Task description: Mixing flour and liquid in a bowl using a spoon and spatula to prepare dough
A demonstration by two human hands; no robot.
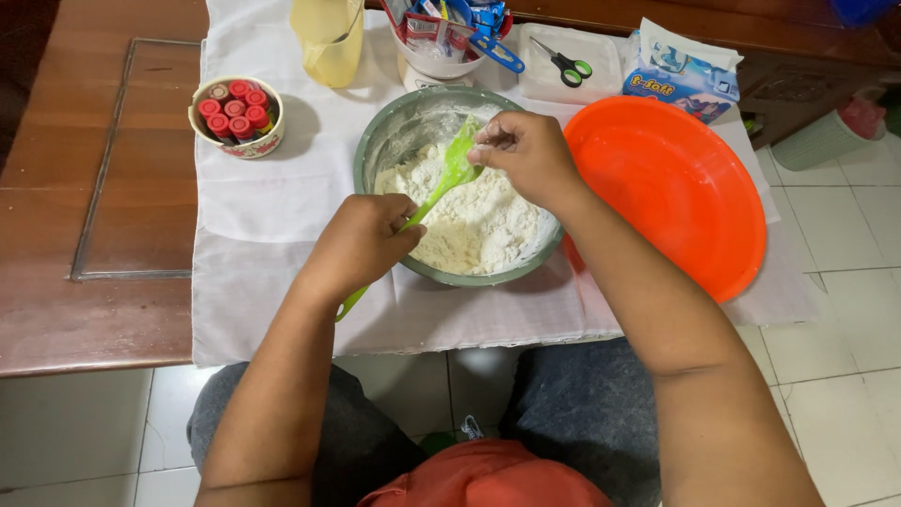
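Note:
A grey-green mixing bowl holds a crumbly white flour mass. My left hand grips the handle of a light green spatula, whose blade rises over the bowl. My right hand pinches the blade's upper end with floury fingertips. Both hands are over the bowl.
An orange plastic basin lies right of the bowl on a white cloth. A cup of red-capped tubes stands at the left. A yellow jug, a tub of packets, scissors on a white box and a tissue pack line the back.

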